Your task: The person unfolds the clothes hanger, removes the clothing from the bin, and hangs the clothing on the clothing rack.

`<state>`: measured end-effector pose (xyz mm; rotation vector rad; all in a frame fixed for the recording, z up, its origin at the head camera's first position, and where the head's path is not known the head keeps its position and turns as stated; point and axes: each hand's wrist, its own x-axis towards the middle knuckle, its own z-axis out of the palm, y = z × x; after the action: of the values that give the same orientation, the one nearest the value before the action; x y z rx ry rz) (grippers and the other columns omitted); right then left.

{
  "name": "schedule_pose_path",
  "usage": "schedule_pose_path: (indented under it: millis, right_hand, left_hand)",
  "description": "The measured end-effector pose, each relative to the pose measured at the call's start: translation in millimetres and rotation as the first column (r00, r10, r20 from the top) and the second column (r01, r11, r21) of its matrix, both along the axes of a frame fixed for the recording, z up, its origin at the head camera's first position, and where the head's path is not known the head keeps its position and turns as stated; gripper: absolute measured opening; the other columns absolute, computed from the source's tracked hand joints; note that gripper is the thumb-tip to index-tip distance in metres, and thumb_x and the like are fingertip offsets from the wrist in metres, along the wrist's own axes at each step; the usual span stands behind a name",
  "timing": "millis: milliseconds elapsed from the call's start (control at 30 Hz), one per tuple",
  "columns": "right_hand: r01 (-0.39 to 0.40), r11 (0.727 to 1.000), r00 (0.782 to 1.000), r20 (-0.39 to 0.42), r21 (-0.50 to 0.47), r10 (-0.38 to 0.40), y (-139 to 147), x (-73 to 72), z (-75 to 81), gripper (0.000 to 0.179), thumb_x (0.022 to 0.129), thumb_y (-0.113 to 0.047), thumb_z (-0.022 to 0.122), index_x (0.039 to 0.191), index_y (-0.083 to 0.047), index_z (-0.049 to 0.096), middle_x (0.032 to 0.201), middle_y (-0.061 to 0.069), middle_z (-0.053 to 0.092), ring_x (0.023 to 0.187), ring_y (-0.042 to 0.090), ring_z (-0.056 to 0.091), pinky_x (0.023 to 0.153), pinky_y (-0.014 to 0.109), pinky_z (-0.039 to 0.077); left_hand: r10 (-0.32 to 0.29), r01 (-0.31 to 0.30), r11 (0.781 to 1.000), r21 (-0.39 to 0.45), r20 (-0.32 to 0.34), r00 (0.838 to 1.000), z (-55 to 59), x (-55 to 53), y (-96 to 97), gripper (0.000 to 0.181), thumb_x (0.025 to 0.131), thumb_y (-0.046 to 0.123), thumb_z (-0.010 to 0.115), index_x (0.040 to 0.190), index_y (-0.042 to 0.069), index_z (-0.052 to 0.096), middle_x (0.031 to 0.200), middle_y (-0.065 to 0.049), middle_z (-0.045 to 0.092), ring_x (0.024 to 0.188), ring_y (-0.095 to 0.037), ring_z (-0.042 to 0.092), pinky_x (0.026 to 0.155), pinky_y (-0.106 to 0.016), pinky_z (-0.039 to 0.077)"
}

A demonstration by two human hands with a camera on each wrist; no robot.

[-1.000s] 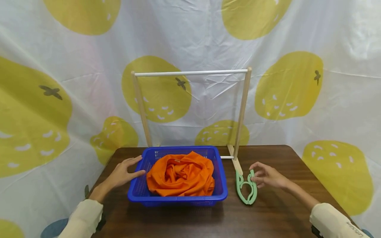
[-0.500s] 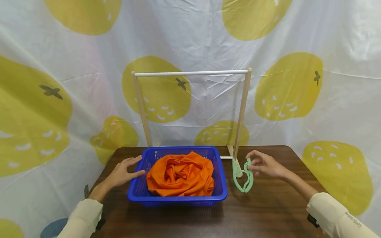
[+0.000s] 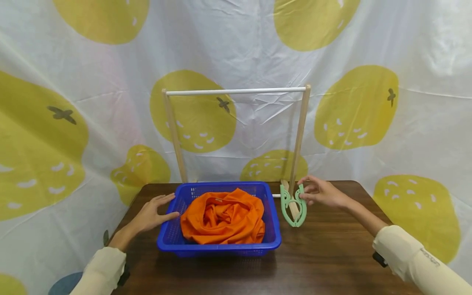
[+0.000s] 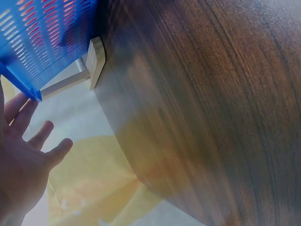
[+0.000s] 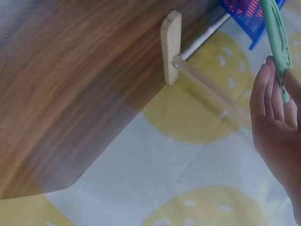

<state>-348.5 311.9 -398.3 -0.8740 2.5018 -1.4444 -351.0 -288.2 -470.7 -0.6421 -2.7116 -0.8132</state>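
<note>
My right hand (image 3: 321, 192) pinches one arm of a light green folding hanger (image 3: 293, 219), its two arms folded up into a V. In the right wrist view, the hanger (image 5: 277, 42) runs up from between the thumb and fingers, above the table. The left hand (image 3: 151, 213) is at the left rim of a blue plastic basket (image 3: 217, 247), fingers spread and fairly straight. The left wrist view has those fingertips right at the underside of the basket's rim (image 4: 35, 94). A bunched orange cloth garment (image 3: 228, 229) lies inside the basket.
Behind the basket stands a rack with a white top bar (image 3: 236, 91) and wooden posts (image 3: 299, 135). Its right wooden foot (image 5: 171, 47) rests near the back edge of the brown table (image 3: 332, 254). A fruit-print curtain (image 3: 350, 159) hangs behind.
The right hand has moved left and away from me, bringing the green hanger close to the basket's right side and over the rack's foot. The left hand and basket have stayed put.
</note>
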Motion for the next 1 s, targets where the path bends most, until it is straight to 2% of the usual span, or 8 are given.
schedule_pose_path:
  millis: [100,233,333,467,733,833,1000]
  right_hand:
    - [0.005,1.000,1.000,0.005,-0.002,-0.005,-6.7,-2.2,5.9,0.039,0.100,0.004,0.065,0.132,0.012,0.044,0.099,0.027,0.073,0.081,0.021,0.073,0.071,0.038,0.062]
    - [0.025,1.000,1.000,-0.012,-0.001,-0.025,-17.0,-4.2,12.0,0.037,0.100,0.002,0.065,0.132,0.006,0.046,0.101,0.025,0.075,0.082,0.021,0.074,0.073,0.035,0.062]
    - [0.000,1.000,0.999,-0.040,-0.021,0.000,-25.2,-7.3,13.5,0.036,0.100,0.003,0.065,0.130,0.004,0.046,0.097,0.025,0.075,0.082,0.022,0.075,0.073,0.035,0.062]
    - [-0.047,0.998,0.998,-0.054,-0.044,0.045,-36.7,-13.8,14.1,0.036,0.099,0.006,0.064,0.130,0.005,0.045,0.089,0.025,0.073,0.074,0.018,0.070,0.070,0.034,0.060]
    - [-0.108,0.989,0.992,-0.073,-0.098,0.102,-59.7,-19.6,14.9,0.037,0.098,0.012,0.062,0.129,0.008,0.042,0.076,0.022,0.067,0.066,0.015,0.063,0.064,0.032,0.058]
    - [-0.103,0.989,0.993,-0.073,-0.105,0.096,-66.5,-22.1,16.3,0.036,0.099,0.012,0.061,0.129,0.008,0.042,0.078,0.022,0.069,0.068,0.015,0.065,0.064,0.028,0.057]
    - [-0.072,0.994,0.994,-0.087,-0.083,0.065,-78.6,-25.3,19.0,0.035,0.101,0.009,0.060,0.130,0.005,0.041,0.090,0.026,0.073,0.075,0.019,0.073,0.069,0.030,0.060]
  left_hand:
    - [-0.002,0.002,1.000,0.005,-0.004,1.000,0.8,-0.5,0.2,0.077,0.087,0.043,0.084,0.147,0.003,0.058,0.150,-0.019,0.055,0.139,-0.046,0.048,0.111,-0.068,0.036]
    - [-0.011,0.011,1.000,0.008,-0.005,1.000,2.6,-1.3,1.4,0.076,0.086,0.041,0.085,0.145,0.001,0.059,0.150,-0.021,0.055,0.141,-0.048,0.044,0.112,-0.068,0.034]
    - [-0.024,0.024,1.000,0.008,-0.006,1.000,3.8,-2.3,2.5,0.076,0.086,0.041,0.085,0.144,0.000,0.060,0.151,-0.021,0.054,0.143,-0.049,0.041,0.113,-0.068,0.033]
    - [-0.041,0.041,0.999,0.008,-0.017,0.999,7.4,-5.0,5.9,0.075,0.087,0.042,0.084,0.144,-0.001,0.060,0.153,-0.020,0.052,0.144,-0.047,0.039,0.114,-0.067,0.031]
    - [-0.080,0.080,0.997,-0.015,-0.025,0.996,21.1,-6.7,26.6,0.072,0.088,0.040,0.084,0.144,0.002,0.060,0.152,-0.019,0.054,0.145,-0.046,0.040,0.114,-0.069,0.031]
    - [-0.089,0.089,0.996,-0.013,-0.022,0.996,24.9,-7.9,35.5,0.071,0.088,0.040,0.084,0.145,0.005,0.061,0.151,-0.019,0.054,0.145,-0.045,0.040,0.113,-0.070,0.031]
    - [-0.128,0.128,0.992,0.005,-0.044,0.991,32.6,-8.4,52.4,0.069,0.087,0.038,0.085,0.145,0.007,0.061,0.150,-0.018,0.055,0.145,-0.046,0.039,0.113,-0.069,0.032]
